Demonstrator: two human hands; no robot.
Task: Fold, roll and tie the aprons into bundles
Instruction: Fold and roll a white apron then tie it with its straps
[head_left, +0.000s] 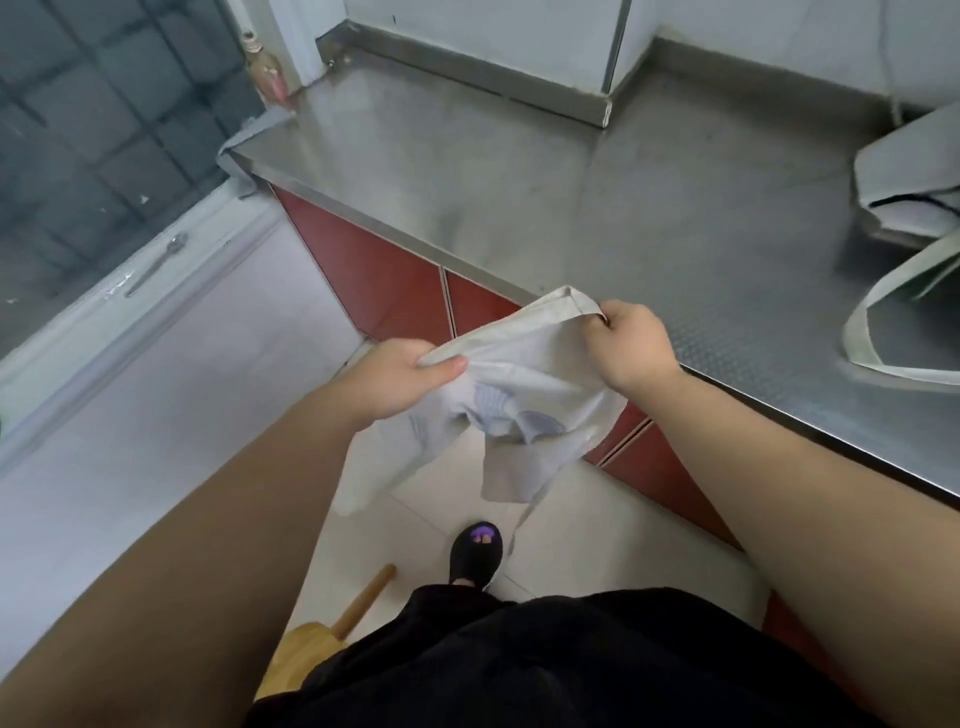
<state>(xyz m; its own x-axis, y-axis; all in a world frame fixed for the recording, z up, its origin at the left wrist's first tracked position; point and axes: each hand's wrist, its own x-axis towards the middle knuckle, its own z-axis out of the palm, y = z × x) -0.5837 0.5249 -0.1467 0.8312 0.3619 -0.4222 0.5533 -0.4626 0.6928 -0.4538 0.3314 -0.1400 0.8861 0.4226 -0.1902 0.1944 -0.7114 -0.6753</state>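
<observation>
Steel tabletop (571, 171), and a pale apron (524, 364) held in the air just in front of it
Its top hem stretches between the hands: left hand (400, 379) fingers (444, 370) pinch one end, right hand (631, 345) fingers curl round the other corner

I see soft, even light with no hard shadows; the steel counter (519, 171) beyond the left hand (400, 379) and right hand (631, 345) shows a dull sheen. Lines bow at the edges, and the apron (530, 374) between the hands looks slightly smeared.
</observation>
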